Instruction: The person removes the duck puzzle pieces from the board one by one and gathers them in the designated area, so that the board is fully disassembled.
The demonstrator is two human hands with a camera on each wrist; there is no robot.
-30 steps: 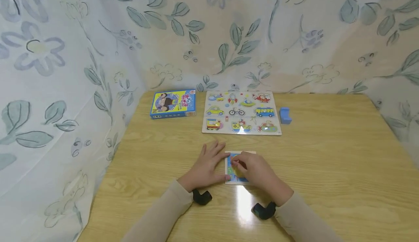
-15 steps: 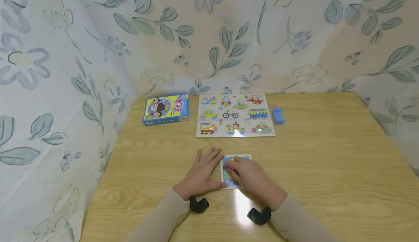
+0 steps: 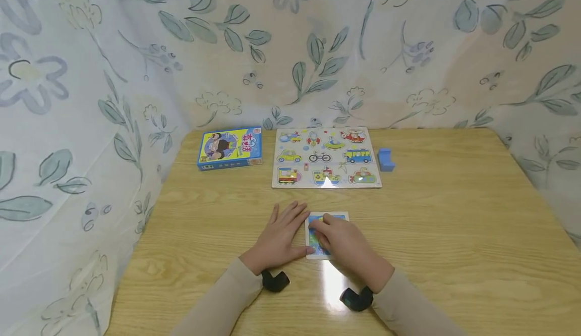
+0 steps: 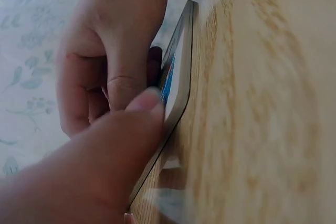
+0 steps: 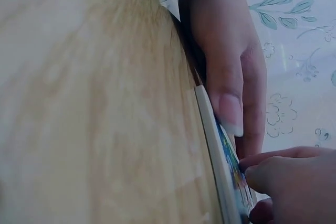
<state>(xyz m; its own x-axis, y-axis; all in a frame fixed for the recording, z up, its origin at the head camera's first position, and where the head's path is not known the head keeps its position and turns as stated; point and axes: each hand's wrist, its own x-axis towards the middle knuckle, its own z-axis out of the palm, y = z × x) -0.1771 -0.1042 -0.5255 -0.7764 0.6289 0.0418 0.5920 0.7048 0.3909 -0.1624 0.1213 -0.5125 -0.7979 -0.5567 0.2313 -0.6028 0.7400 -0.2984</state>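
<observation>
A small picture puzzle board [image 3: 309, 257] with a pale wooden border and a blue and green picture lies flat on the table. My left hand [image 3: 279, 237] rests at its left side with the fingers spread, and the thumb presses on its near left corner. Over the board's face, my right hand [image 3: 342, 240] has curled fingers, with the thumb and index finger drawn together. In the right wrist view, the right hand's fingertips [image 5: 254, 178] touch the picture's surface. I cannot tell whether a small piece sits in that pinch. The right hand hides most of the board's right half.
Behind the hands lies a larger puzzle board [image 3: 310, 185] with vehicle pictures. To its left is a blue and yellow box [image 3: 230, 148], to its right a small blue block [image 3: 386, 160]. A floral cloth [image 3: 290, 48] hangs behind the wooden table [image 3: 454, 225].
The right hand's fingers have shifted slightly left across the small board and curled more closely over it. The left hand stays at the board's edge. The head view has shifted a little.
</observation>
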